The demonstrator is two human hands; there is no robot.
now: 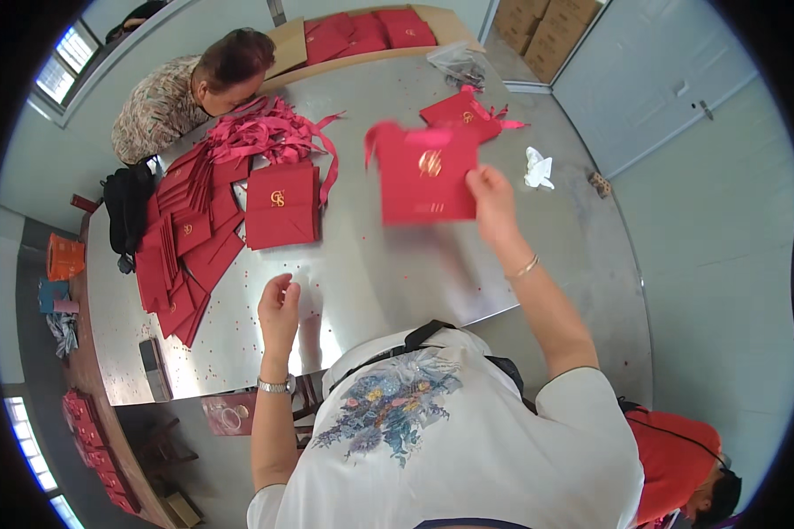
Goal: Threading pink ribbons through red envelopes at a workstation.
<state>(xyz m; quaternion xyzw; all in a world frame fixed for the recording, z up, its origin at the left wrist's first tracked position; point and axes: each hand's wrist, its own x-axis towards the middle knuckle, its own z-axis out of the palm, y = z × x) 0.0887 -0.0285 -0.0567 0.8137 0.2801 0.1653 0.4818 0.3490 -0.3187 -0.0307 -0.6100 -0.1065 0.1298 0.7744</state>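
Observation:
My right hand [496, 204] pinches the right edge of a red paper gift bag [428, 181] and holds it up above the metal table. The bag has gold print, and a pink ribbon hangs at its upper left; it looks slightly blurred. My left hand [279, 316] hovers over the table's near side, loosely curled with thumb and fingers apart and nothing in it. Just beyond it lies a stack of red gift bags [282, 207]. Left of that, many flat red bags [190, 238] are fanned out in a heap. A pile of pink ribbons [265, 132] lies behind them.
Another person [172, 101] leans over the table's far left side. More ribboned red bags [460, 110] lie at the far right, near a plastic bag [457, 63] and crumpled white tissue [539, 168]. A black bag [128, 207] sits at the left edge. Someone in red [675, 454] is behind me.

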